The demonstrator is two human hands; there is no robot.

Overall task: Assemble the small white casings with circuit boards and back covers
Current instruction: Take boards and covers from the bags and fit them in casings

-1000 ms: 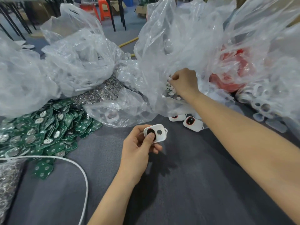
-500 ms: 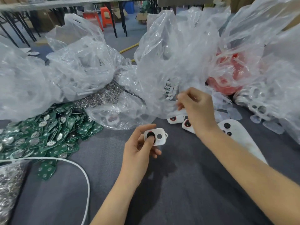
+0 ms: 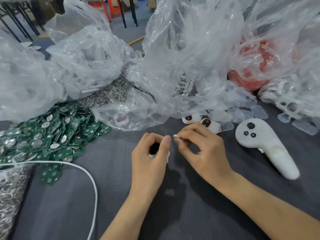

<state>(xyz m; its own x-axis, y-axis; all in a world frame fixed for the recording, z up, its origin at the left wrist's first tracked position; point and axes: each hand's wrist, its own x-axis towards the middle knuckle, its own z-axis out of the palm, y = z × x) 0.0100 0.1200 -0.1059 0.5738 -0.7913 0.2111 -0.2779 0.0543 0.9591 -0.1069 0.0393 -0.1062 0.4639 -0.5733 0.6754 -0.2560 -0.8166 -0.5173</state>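
Right hand (image 3: 200,149) back from bag, pinching small white piece (image 3: 175,135); left hand (image 3: 150,156) gripping casing (image 3: 153,154); no legible writing.

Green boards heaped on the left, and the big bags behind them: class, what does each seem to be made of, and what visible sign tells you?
Green boards: likely rigid circuit-board laminate with a glossy green coat; the shiny silver discs on them look like metal. Bags: thin clear plastic film, judging by the creases, glare and contents showing through.
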